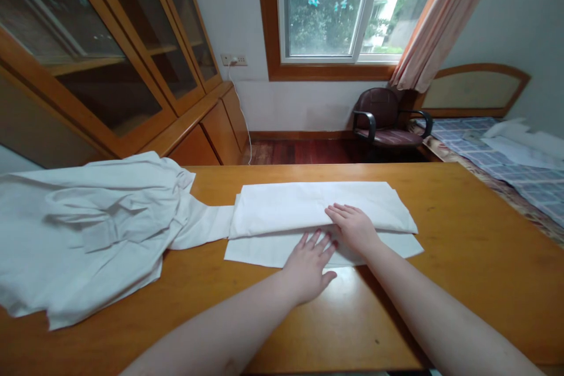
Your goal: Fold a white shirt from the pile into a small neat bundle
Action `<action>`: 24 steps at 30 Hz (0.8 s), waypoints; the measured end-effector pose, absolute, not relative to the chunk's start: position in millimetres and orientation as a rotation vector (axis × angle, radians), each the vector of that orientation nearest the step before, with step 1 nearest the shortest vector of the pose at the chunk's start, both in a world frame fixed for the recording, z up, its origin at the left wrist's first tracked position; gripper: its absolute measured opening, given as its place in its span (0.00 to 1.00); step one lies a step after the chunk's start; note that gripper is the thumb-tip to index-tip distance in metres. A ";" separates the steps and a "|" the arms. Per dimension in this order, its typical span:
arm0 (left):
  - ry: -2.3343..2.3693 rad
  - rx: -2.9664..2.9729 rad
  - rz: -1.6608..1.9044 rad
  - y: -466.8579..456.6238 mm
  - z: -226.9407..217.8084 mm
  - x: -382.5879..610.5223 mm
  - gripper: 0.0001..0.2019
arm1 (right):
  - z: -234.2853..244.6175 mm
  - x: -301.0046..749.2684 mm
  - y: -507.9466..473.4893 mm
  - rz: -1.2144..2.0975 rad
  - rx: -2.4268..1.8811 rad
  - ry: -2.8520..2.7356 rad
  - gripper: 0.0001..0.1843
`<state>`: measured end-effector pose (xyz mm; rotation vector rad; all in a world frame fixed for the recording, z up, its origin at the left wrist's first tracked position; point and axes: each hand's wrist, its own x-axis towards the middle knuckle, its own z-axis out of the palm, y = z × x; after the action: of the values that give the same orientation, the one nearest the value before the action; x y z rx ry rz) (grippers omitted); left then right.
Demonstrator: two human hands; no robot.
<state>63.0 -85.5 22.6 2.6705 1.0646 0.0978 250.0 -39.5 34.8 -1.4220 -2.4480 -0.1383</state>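
A folded white cloth (308, 205) lies flat in the middle of the wooden table (462, 258). My left hand (308, 267) rests palm down on the cloth's near layer, fingers stretched out. Just to its right, my right hand (355, 226) presses flat on the fold line where the upper layer meets the lower one, fingers spread. Neither hand grips anything. A crumpled white garment (88, 229) is heaped at the table's left, and a strip of it reaches the folded cloth's left edge.
Wooden cabinets with glass doors (110, 59) stand along the left wall. Beyond the table are a dark armchair (388, 120) under a window (335, 6) and a bed (506, 158) with a checked cover at the right.
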 end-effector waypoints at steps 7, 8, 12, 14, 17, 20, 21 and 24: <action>1.078 2.618 0.113 -86.7 18.6 61.6 0.31 | 65.0 249.3 -68.0 -0.087 -1.378 -2.517 0.17; 1.083 2.598 0.094 -87.1 18.4 61.8 0.29 | 66.8 248.6 -70.0 -0.043 -1.370 -2.577 0.15; 1.080 2.562 0.038 -85.5 20.2 61.1 0.25 | 67.7 246.7 -69.4 0.131 -1.384 -2.753 0.06; 1.085 2.576 0.034 -86.8 22.8 61.3 0.26 | 66.5 246.2 -67.1 0.172 -1.396 -2.760 0.05; 1.166 2.645 0.023 -99.3 24.9 63.3 0.27 | 64.4 246.0 -64.6 0.221 -1.396 -2.743 0.06; 1.228 2.742 0.009 -121.2 21.5 65.6 0.25 | 62.8 246.9 -64.3 0.236 -1.378 -2.750 0.07; 1.237 2.764 0.005 -127.9 19.7 66.1 0.24 | 62.7 247.4 -64.6 0.223 -1.363 -2.755 0.07; 1.260 2.797 -0.008 -139.1 17.0 67.4 0.24 | 64.6 249.1 -66.9 0.150 -1.308 -2.759 0.06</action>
<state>67.4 -139.1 17.0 2.7969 1.2603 -0.0075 249.1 -66.9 64.6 -1.3080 -2.7585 0.1498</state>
